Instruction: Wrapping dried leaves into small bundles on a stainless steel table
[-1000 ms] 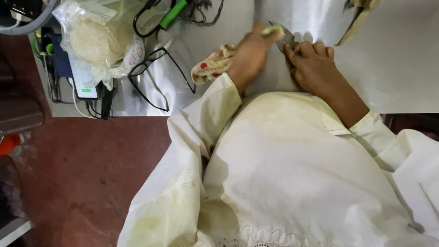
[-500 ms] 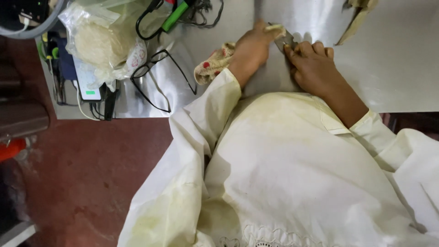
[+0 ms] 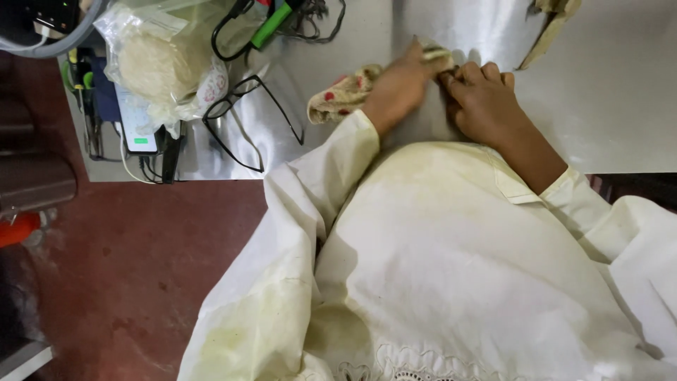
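Cream cloth with red flower spots lies bunched on the shiny grey tabletop, and the left hand pinches its far end while the right hand presses down just beside it, fingers curled. It looks like the hands are smoothing or folding the cloth, so the next move needs a flat, steady pull. Black-rimmed glasses and a clear plastic bag of pale stuff crowd the left side, but the right side has more open room.

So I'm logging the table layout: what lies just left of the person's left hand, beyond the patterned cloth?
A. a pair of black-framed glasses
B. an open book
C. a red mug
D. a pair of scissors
A: black-framed glasses lie on the table, left of the left hand and patterned cloth.
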